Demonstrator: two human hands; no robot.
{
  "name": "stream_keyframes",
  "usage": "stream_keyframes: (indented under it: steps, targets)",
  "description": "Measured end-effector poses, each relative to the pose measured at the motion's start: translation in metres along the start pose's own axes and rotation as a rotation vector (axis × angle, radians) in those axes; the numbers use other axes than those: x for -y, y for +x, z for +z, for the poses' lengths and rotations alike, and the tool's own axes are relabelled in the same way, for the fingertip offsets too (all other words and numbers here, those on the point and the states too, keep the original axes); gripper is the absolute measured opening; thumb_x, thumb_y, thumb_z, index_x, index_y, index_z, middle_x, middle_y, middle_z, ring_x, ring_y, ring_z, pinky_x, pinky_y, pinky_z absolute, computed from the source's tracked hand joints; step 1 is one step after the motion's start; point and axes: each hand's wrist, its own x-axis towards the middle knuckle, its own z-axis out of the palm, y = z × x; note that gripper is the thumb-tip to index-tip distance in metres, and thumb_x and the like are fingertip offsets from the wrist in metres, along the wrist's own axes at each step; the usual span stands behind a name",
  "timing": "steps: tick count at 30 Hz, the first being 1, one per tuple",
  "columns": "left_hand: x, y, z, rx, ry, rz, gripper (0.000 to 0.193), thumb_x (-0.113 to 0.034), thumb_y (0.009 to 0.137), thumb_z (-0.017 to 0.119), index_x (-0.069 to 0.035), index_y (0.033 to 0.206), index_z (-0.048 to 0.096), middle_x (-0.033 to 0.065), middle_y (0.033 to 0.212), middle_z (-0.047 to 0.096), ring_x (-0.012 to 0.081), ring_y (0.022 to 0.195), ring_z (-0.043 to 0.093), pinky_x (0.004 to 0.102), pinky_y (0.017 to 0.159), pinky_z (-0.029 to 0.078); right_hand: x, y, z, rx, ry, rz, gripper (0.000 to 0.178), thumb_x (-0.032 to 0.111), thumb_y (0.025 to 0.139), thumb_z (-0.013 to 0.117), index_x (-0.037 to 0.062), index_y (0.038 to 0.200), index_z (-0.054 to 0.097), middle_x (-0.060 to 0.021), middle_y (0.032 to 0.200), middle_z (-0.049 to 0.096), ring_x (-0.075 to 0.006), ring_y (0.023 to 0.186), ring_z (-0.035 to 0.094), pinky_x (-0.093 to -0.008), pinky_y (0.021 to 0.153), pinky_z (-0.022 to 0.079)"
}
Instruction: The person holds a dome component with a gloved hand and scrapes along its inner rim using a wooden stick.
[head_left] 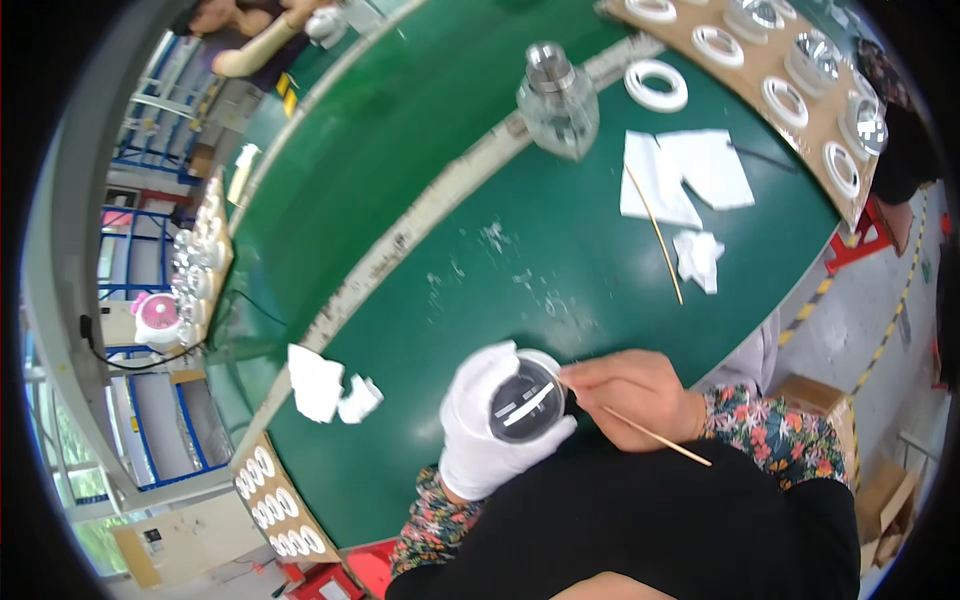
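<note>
My left hand (490, 425), in a white glove, holds a round clear glass lens with a dark reflective face (527, 405) close to my body. My bare right hand (635, 392) pinches a thin wooden stick (660, 442) whose tip touches the lens's right edge. The stick's far end points down and to the right over my floral sleeve. Both hands hover above the near edge of the green table (520, 290).
A glass jar with a metal cap (558, 100) stands at the back. White paper sheets (685, 175), a second wooden stick (655, 232), crumpled tissues (700, 258) (330, 385) and a white ring (657, 85) lie around. Cardboard trays of white rings (775, 75) (275, 500) flank the table. Another person's arm (255, 45) is far left.
</note>
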Motion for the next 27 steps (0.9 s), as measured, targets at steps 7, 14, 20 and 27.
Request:
stream_keyframes:
  steps: [7,14,20,27]
  targets:
    - [0.000,-0.004,0.004,-0.015,0.044,0.013,0.084,-0.025,0.058,0.096,-0.006,0.127,0.052,0.0181,0.120,0.061,0.0343,0.104,0.065,0.0414,0.088,0.055,-0.003,-0.006,-0.002,0.016,0.019,-0.013,0.014,-0.004,0.075,0.073,-0.0012,0.086,0.065,-0.0142,0.096,0.071,-0.0262,0.071,0.070,-0.0330,0.062,0.057]
    - [0.005,-0.003,0.005,-0.019,0.023,0.035,0.084,-0.024,0.060,0.096,-0.006,0.129,0.051,0.0170,0.119,0.062,0.0317,0.105,0.065,0.0407,0.091,0.054,-0.003,0.003,-0.005,0.053,0.079,0.047,0.016,-0.002,0.076,0.074,0.0013,0.087,0.062,-0.0136,0.100,0.071,-0.0281,0.072,0.070,-0.0325,0.063,0.057]
    - [0.004,0.003,0.007,-0.082,0.060,0.063,0.074,-0.032,0.056,0.097,-0.004,0.114,0.062,0.0175,0.111,0.066,0.0354,0.097,0.068,0.0417,0.085,0.056,-0.010,-0.009,0.001,0.062,0.070,0.067,0.019,0.004,0.084,0.070,0.0027,0.103,0.066,-0.0128,0.101,0.071,-0.0292,0.080,0.071,-0.0347,0.068,0.058]
    - [0.048,-0.027,0.012,-0.059,-0.333,-0.119,0.082,-0.030,0.052,0.098,-0.004,0.120,0.059,0.0176,0.117,0.063,0.0336,0.103,0.066,0.0425,0.089,0.055,-0.009,-0.006,0.006,0.094,0.183,0.078,0.017,0.004,0.092,0.062,0.0028,0.109,0.064,-0.0104,0.102,0.069,-0.0286,0.086,0.070,-0.0354,0.075,0.056]
